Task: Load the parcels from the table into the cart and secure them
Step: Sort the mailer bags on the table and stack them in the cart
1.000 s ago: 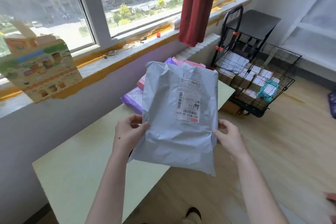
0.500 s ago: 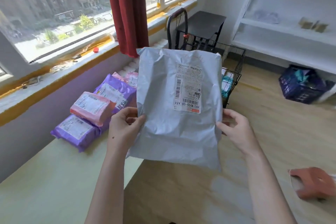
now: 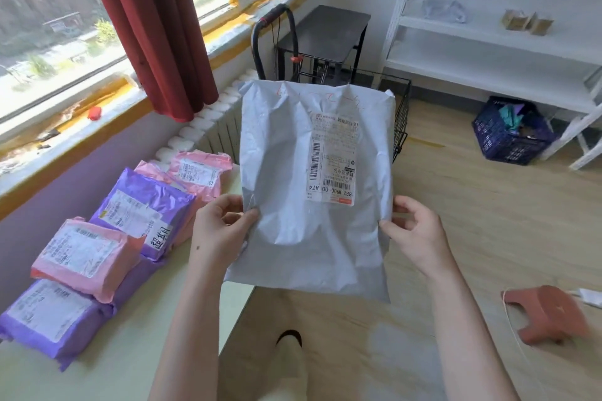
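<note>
A grey plastic mailer parcel (image 3: 293,192) with a white shipping label hangs upright in front of me, past the table's right edge. My left hand (image 3: 221,228) pinches its left edge and my right hand (image 3: 413,231) pinches its right edge. Behind the parcel stands the black wire cart (image 3: 402,114) with its tall black handle (image 3: 260,42); the parcel hides most of its basket. Several pink and purple parcels lie on the pale table (image 3: 97,365) at my left, among them a pink parcel (image 3: 84,257) and a purple parcel (image 3: 143,208).
A red curtain (image 3: 153,26) hangs by the window, above a white radiator (image 3: 208,127). A dark stool (image 3: 325,32) stands behind the cart. White shelving (image 3: 488,42) lines the right wall, with a dark blue crate (image 3: 508,137) under it. A reddish object (image 3: 547,312) lies on the wooden floor.
My view has swung right, from the table toward the cart and shelves. Both hands have kept hold of the grey parcel, which now hangs in front of the cart's basket.
</note>
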Demonstrator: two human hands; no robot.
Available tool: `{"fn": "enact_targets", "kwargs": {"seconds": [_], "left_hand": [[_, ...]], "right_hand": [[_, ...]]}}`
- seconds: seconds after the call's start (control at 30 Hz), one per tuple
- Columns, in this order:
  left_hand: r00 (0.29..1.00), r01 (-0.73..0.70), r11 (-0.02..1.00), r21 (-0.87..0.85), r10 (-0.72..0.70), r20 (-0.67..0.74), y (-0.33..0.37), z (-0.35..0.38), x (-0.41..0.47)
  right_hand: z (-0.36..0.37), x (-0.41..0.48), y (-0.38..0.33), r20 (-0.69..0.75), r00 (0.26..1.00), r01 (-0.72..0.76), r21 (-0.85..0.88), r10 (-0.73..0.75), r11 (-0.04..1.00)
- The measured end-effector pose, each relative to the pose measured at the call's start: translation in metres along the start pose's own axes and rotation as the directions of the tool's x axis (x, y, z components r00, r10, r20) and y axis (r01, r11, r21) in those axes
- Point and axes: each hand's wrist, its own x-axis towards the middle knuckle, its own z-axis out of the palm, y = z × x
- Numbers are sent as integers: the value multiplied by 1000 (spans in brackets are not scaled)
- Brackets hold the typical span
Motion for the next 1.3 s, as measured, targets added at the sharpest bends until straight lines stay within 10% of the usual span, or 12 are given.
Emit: {"fn": "enact_targets", "kwargs": {"seconds": [0.53,1.3], "left_hand": [[994,69,995,-78,-62,85,22,71,214],[971,160,968,191,-120,-206,46,269,431]], "right_hand": [[35,194,-6,-127,988,-91,-18,88,996],[-23,529,28,144,974,-153,-163,177,975]]}}
